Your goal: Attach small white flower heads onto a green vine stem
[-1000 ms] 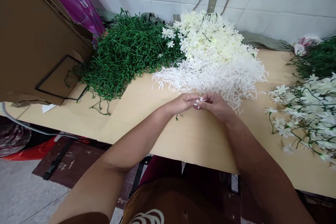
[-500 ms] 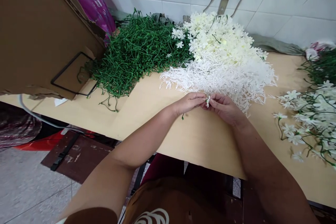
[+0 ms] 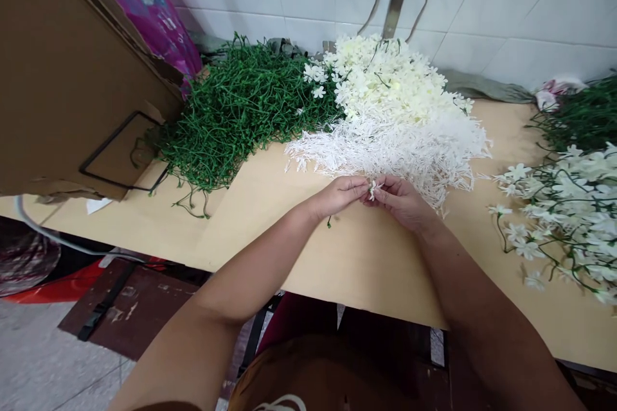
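Observation:
Both hands meet over the table, just in front of the heap of thin white pieces (image 3: 385,144). A small white artificial flower (image 3: 373,189) sits between my fingertips. My left hand (image 3: 341,196) is closed on the flower's green stem, whose end pokes out below the palm; most of the stem is hidden by the fingers. My right hand (image 3: 398,200) pinches the white flower head at its petals. Beyond the thin white pieces lies a pile of cream-white flower heads (image 3: 390,77), and to its left a big tangle of green stems (image 3: 241,103).
At right lie several white flowers on stems (image 3: 573,212), with more green stems (image 3: 583,115) behind. A cardboard box (image 3: 62,90) with a purple bag (image 3: 144,0) stands on the left. A tiled wall (image 3: 482,0) closes off the table's back.
The camera view has shifted slightly, moving the scene left and down. More of the white flower head now shows between the fingers; both hands keep their hold.

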Tool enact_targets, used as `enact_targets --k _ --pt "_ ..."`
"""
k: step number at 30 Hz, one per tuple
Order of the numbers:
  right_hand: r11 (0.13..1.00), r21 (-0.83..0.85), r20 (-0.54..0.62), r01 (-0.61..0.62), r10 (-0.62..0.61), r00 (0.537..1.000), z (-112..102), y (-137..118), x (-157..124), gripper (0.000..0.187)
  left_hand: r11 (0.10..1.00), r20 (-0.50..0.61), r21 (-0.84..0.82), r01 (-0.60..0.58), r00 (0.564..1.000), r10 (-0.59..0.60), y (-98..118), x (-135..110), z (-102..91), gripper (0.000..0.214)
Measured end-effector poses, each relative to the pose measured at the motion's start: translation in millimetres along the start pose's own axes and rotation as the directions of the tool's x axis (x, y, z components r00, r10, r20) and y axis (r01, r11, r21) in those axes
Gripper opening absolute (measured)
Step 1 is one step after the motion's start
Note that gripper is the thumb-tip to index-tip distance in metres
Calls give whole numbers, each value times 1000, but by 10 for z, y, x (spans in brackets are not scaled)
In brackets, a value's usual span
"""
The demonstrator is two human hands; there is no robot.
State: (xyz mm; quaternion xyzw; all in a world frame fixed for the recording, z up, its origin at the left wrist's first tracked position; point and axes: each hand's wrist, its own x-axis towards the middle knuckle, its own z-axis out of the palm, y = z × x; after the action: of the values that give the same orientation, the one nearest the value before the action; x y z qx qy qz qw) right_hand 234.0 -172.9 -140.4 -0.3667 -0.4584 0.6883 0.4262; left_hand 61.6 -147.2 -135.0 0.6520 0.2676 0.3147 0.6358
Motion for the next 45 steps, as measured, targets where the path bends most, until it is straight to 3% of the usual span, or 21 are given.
enact_targets --k 10,19,27,33,40,45 --pt "999 -10 -55 36 -36 998 17 2 9 29 998 -86 34 46 995 -43 -36 42 42 53" --pt "996 -76 -23 56 -58 998 38 6 13 31 995 -15 -15 100 995 -100 44 19 8 54" --pt "1000 0 65 6 -6 998 23 -20 36 33 981 -7 -163 106 994 -109 58 -24 71 52" --pt "999 34 120 -31 26 992 -24 -20 46 30 958 28 -208 198 980 -197 32 -23 47 46" --pt "995 82 120 -51 41 992 -28 -4 56 29 952 14 -201 230 973 -232 46 -6 40 47" --pt "998 7 140 -55 53 989 -52 -7 63 29 974 73 -120 192 980 -184 76 -41 41 48"
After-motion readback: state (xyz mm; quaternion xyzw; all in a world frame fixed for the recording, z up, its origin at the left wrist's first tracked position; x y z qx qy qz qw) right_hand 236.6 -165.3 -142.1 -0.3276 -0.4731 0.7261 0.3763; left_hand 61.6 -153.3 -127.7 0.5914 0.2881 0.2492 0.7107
